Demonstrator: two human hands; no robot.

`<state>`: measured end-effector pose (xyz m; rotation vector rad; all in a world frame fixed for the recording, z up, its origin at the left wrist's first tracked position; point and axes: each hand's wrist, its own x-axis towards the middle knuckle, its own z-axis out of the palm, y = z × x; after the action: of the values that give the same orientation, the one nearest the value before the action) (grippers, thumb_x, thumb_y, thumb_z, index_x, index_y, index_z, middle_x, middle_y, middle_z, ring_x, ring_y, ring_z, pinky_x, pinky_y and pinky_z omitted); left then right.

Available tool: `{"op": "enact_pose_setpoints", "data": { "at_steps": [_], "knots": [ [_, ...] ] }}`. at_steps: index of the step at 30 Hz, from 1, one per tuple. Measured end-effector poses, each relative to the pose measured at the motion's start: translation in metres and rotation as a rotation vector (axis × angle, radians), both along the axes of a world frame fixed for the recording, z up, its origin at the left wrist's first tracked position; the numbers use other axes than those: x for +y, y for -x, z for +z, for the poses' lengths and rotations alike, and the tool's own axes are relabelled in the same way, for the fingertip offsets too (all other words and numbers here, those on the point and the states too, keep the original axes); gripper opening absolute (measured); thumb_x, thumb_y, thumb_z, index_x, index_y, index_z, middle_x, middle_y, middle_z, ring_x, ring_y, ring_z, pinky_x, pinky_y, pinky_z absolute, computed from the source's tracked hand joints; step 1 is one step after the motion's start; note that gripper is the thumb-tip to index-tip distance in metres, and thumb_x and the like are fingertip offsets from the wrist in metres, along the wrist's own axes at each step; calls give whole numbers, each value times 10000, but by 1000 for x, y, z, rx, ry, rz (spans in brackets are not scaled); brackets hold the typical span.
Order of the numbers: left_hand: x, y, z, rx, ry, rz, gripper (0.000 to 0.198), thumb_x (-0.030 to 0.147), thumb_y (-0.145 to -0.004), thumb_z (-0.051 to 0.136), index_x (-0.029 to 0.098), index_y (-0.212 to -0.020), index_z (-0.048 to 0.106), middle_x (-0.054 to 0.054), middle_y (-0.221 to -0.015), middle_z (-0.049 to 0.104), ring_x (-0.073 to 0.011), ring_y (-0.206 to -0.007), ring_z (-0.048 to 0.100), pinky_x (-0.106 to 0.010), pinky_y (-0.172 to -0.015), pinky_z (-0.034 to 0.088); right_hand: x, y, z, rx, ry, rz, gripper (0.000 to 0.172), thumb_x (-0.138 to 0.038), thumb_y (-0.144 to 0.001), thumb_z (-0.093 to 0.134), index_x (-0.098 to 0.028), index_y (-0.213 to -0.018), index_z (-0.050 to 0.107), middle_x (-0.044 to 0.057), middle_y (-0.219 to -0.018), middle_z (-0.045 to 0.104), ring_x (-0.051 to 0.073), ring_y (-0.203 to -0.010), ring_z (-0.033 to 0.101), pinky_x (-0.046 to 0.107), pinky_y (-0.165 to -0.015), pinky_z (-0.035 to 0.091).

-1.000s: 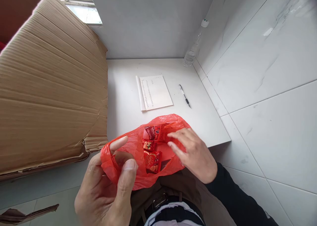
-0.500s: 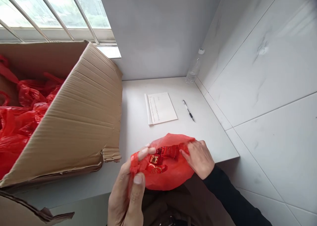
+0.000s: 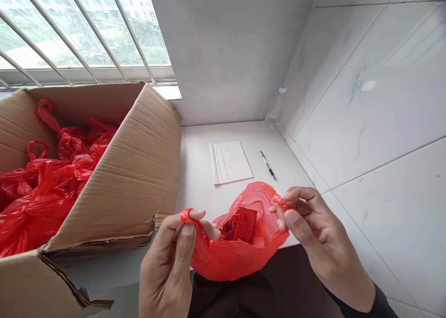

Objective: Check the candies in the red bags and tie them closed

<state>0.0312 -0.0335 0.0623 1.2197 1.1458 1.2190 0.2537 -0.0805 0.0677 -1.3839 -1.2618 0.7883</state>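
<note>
A thin red plastic bag (image 3: 237,262) hangs between my two hands at the table's front edge, its mouth open towards me. Inside lie small red printed packets (image 3: 245,224); the lower ones are partly hidden by the bag's side. My left hand (image 3: 176,248) grips one handle, which loops over the index finger with the thumb pressed near it. The other handle is pinched between thumb and fingers of my right hand (image 3: 310,225).
At the left a large cardboard box (image 3: 121,178) holds several knotted red bags (image 3: 52,188). On the white table (image 3: 195,151) lie a printed paper booklet (image 3: 233,162) and a black pen (image 3: 268,166). A clear bottle (image 3: 273,109) stands in the corner by the tiled wall.
My right hand has come out from the bag's rim and now pinches the right handle. The bag's mouth is stretched wider, and the view has shifted left, showing more of the box.
</note>
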Motion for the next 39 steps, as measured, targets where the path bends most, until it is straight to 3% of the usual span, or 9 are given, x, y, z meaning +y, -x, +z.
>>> {"op": "enact_pose_setpoints", "data": {
  "at_steps": [4,7,11,14,19,24,29,36,39],
  "knots": [
    [11,-4,3,24,-7,-38,130,392,-985,542,270,-998,582,45,-605,556,-102,-575,508,-222,-599,456,-1,7,26,-180,-95,40,175,-284,-954,604,-337,-1120,608,16,-911,657,184,-837,667,292,-723,578],
    [8,-12,11,57,-7,-118,123,402,-979,547,287,-1014,570,64,-566,482,-93,-514,445,-199,-514,416,5,20,45,-261,-265,167,217,-140,-933,550,-323,-1028,618,-26,-815,679,143,-677,627,263,-649,559],
    [-5,-25,22,166,-39,-132,325,463,-913,615,307,-1198,621,-22,-906,676,-159,-837,644,-235,-746,537,24,35,54,-382,-403,407,266,-74,-912,500,-272,-1085,543,-43,-797,692,126,-611,563,273,-677,541],
    [-5,-29,26,214,-140,-286,303,386,-827,710,269,-1102,656,-69,-1049,672,-231,-952,648,-300,-808,554,39,38,54,-541,-453,490,220,-133,-957,464,-239,-1143,516,-8,-906,716,156,-732,590,319,-753,535],
    [15,-25,20,200,-102,-465,135,290,-913,602,234,-820,523,-3,-771,546,-155,-737,570,-242,-643,508,50,32,49,-693,-544,361,173,-132,-981,468,-199,-1101,572,20,-892,709,176,-762,583,335,-725,530],
    [18,-17,8,127,51,-330,256,405,-951,536,220,-775,530,-1,-701,473,-137,-643,485,-243,-589,474,50,25,31,-481,-369,306,241,-221,-1012,506,-228,-1244,571,37,-1173,673,184,-1065,594,350,-921,527],
    [10,-20,7,132,152,-121,259,434,-842,657,253,-1025,688,-74,-849,647,-234,-843,631,-295,-665,558,51,31,16,-397,-297,283,229,-194,-989,521,-249,-1196,602,34,-1089,654,192,-1083,581,358,-914,535],
    [17,-33,26,72,-3,-351,212,429,-953,546,239,-892,617,-16,-731,585,-150,-654,540,-272,-674,539,53,36,12,-361,-231,252,254,-263,-1005,509,-289,-1246,588,46,-1178,614,203,-1122,568,368,-939,533],
    [19,-27,26,94,5,-420,278,445,-990,471,226,-844,559,1,-699,517,-131,-627,459,-253,-637,480,53,32,15,-269,-195,272,119,-294,-993,547,-298,-1081,626,24,-1069,634,189,-1032,605,322,-896,539]
  ]
}}
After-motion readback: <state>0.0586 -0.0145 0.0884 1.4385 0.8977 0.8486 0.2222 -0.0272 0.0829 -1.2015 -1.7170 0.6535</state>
